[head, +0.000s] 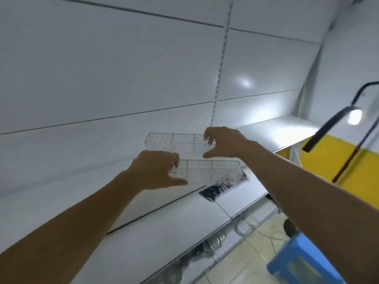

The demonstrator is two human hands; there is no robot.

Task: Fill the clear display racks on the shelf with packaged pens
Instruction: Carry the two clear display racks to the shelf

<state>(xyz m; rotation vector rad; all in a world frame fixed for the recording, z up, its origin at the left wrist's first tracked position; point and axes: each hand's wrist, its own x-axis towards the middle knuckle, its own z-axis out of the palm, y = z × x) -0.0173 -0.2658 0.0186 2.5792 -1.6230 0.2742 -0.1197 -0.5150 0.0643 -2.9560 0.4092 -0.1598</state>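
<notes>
White panels make up the back wall [102,78], the biggest thing I can see from here. Below it runs the white shelf [71,201], sloping across my view. I pick the near rack [205,171] as my marker. It is a clear box with three parts side by side, and it sits on the shelf. Low and to the right of the near rack, down on the floor, is a blue stool [297,261]. Just behind the near rack is the far rack [174,142], clear too, also with three parts. Both racks look bare inside, though the picture is blurry.

My left hand [151,171] is on the left end of the near rack. Its fingers curl over the back edge and the thumb reaches along the front, so it holds the rack across. My right hand [223,142] holds the right end of the far rack the same way, fingers curled over, thumb spread toward me.

At the front right corner of the near rack lies a dark flat pack of pens [217,192], partly under the clear wall.
</notes>
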